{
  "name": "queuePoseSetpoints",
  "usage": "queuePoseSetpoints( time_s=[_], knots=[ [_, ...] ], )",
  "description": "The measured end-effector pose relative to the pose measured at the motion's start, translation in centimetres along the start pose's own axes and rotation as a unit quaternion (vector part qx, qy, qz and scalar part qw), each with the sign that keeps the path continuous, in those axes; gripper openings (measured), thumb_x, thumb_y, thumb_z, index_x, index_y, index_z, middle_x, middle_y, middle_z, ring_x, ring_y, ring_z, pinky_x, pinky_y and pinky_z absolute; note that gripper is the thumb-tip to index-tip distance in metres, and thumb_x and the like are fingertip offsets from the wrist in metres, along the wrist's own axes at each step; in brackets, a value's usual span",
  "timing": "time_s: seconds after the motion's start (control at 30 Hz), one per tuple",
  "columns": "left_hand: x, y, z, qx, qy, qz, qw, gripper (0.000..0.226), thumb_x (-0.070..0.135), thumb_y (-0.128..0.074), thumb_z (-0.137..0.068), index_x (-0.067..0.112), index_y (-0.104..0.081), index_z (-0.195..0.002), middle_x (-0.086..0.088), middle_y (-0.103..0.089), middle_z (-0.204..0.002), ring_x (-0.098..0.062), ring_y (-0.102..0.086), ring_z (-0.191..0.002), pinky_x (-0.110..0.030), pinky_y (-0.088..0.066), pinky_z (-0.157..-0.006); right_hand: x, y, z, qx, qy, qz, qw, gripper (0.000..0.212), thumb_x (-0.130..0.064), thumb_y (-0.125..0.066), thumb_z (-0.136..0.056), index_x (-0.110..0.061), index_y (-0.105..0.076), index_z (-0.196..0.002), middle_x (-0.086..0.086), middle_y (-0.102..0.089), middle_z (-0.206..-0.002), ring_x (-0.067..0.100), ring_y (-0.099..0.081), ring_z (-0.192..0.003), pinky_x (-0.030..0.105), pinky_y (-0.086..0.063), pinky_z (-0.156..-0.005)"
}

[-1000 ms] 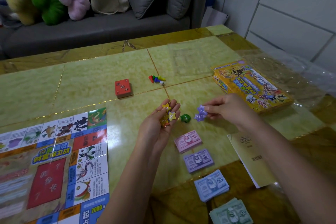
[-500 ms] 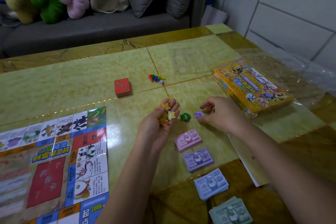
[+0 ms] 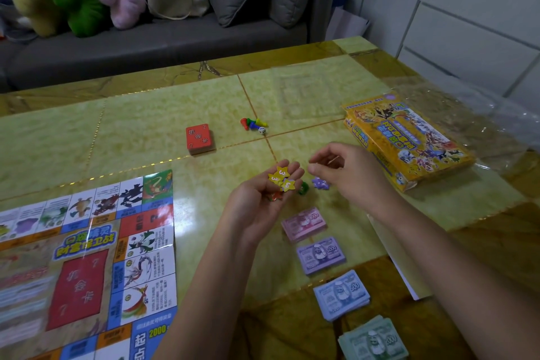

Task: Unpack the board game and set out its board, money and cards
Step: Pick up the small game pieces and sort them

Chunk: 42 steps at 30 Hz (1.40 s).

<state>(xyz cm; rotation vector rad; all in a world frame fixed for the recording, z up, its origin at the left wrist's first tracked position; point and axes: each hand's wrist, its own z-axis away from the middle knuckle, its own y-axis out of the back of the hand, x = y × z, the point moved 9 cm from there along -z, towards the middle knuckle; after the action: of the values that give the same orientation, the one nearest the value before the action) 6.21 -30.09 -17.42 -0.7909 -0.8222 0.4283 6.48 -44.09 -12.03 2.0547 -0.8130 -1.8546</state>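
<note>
The game board lies unfolded at the near left of the table. A red card deck sits beyond it. Stacks of play money run in a row: pink, purple, blue and green. My left hand is palm up, with yellow star tokens and a red one lying on its fingers. My right hand hovers just right of it, fingers loosely curled and holding nothing. Purple star tokens and a green token lie on the table between the hands.
The orange game box lies at the right, on crinkled clear plastic wrap. Coloured pawns and a white die sit mid-table. A white booklet shows under my right forearm. A grey sofa with plush toys stands behind the table.
My right hand carried purple star tokens down to the table, set them beside the green token and lifted away without them. My left hand stayed put with its tokens.
</note>
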Motion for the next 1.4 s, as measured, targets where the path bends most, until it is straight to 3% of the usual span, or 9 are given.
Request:
queuePoseSetpoints(
  time_s=[0.1,0.2,0.33,0.43,0.63,0.8,0.97,1.2,1.4],
  knots=[
    [-0.6,-0.6,0.3,-0.032,0.023,-0.043,0.998,0.044,-0.016,-0.021,-0.084,-0.014,-0.051,-0.116,-0.027,-0.064,-0.097,-0.032,-0.067,-0.086,-0.036,-0.057,-0.078,-1.3,-0.6,0.5,-0.022,0.03,0.006,0.999,0.014,-0.028,-0.078,-0.075,-0.029,-0.069,-0.087,-0.007,-0.065,-0.087,0.0,-0.058,-0.075,0.01,-0.041,-0.063],
    [-1.2,-1.3,0.8,-0.071,0.043,-0.105,0.991,0.042,-0.015,-0.023,-0.083,-0.015,-0.055,-0.111,-0.029,-0.062,-0.098,-0.032,-0.066,-0.09,-0.038,-0.053,-0.089,-1.4,-0.7,0.7,-0.029,0.023,0.016,0.999,0.024,-0.039,-0.081,-0.068,-0.032,-0.071,-0.089,-0.013,-0.058,-0.094,0.002,-0.055,-0.092,0.017,-0.04,-0.073],
    [-1.6,-1.9,1.2,-0.102,0.052,-0.175,0.978,0.043,-0.015,-0.023,-0.084,-0.012,-0.057,-0.111,-0.023,-0.064,-0.104,-0.028,-0.063,-0.09,-0.03,-0.054,-0.085,-1.2,-0.9,0.7,-0.039,0.011,0.053,0.998,0.031,-0.041,-0.085,-0.06,-0.027,-0.069,-0.082,-0.012,-0.053,-0.092,0.004,-0.053,-0.094,0.024,-0.042,-0.074],
    [-1.7,-2.2,1.3,-0.119,0.052,-0.19,0.973,0.044,-0.016,-0.026,-0.084,-0.01,-0.056,-0.115,-0.02,-0.063,-0.111,-0.024,-0.063,-0.089,-0.027,-0.052,-0.082,-0.8,-1.0,0.8,-0.045,-0.02,0.053,0.997,0.03,-0.041,-0.086,-0.057,-0.027,-0.065,-0.074,-0.011,-0.05,-0.089,0.001,-0.053,-0.091,0.028,-0.049,-0.077],
    [-1.8,-2.1,1.2,-0.124,0.055,-0.188,0.973,0.041,-0.016,-0.033,-0.083,-0.008,-0.056,-0.116,-0.017,-0.067,-0.105,-0.022,-0.066,-0.083,-0.024,-0.055,-0.075,0.0,-1.0,0.8,-0.078,-0.068,0.057,0.993,0.029,-0.04,-0.086,-0.06,-0.019,-0.071,-0.075,-0.01,-0.057,-0.088,-0.005,-0.056,-0.076,0.014,-0.039,-0.065],
    [-2.0,-2.2,1.2,-0.126,0.059,-0.186,0.973,0.042,-0.011,-0.041,-0.077,-0.01,-0.056,-0.116,-0.023,-0.066,-0.104,-0.023,-0.068,-0.087,-0.026,-0.054,-0.083,0.0,-1.3,1.4,-0.126,-0.126,-0.117,0.977,0.011,-0.011,-0.08,-0.073,-0.007,-0.071,-0.076,-0.006,-0.064,-0.054,-0.001,-0.059,-0.048,0.01,-0.043,-0.052],
    [-1.6,-1.7,0.8,-0.095,0.051,-0.127,0.986,0.038,-0.018,-0.032,-0.086,-0.01,-0.053,-0.116,-0.027,-0.063,-0.115,-0.031,-0.067,-0.1,-0.034,-0.052,-0.089,0.0,-0.6,1.5,-0.102,-0.164,-0.218,0.957,0.005,-0.006,-0.072,-0.078,-0.004,-0.068,-0.076,-0.005,-0.067,-0.053,-0.001,-0.057,-0.045,0.007,-0.043,-0.052],
    [-0.5,-0.5,0.0,-0.023,-0.007,-0.104,0.994,0.036,-0.017,-0.03,-0.093,-0.005,-0.055,-0.117,-0.023,-0.058,-0.119,-0.024,-0.068,-0.085,-0.021,-0.058,-0.068,0.7,-0.9,1.6,-0.092,-0.194,-0.23,0.949,0.008,-0.011,-0.077,-0.073,-0.009,-0.069,-0.073,-0.002,-0.066,-0.057,0.003,-0.053,-0.043,0.013,-0.043,-0.044],
    [-0.4,-0.5,-0.1,-0.02,-0.017,-0.107,0.994,0.036,-0.016,-0.033,-0.093,0.001,-0.058,-0.113,-0.021,-0.059,-0.12,-0.018,-0.069,-0.073,-0.019,-0.056,-0.069,0.9,-1.4,1.6,-0.113,-0.196,-0.259,0.939,0.006,-0.009,-0.074,-0.074,-0.006,-0.07,-0.079,0.003,-0.069,-0.064,0.009,-0.062,-0.052,0.016,-0.052,-0.053]
  ],
)
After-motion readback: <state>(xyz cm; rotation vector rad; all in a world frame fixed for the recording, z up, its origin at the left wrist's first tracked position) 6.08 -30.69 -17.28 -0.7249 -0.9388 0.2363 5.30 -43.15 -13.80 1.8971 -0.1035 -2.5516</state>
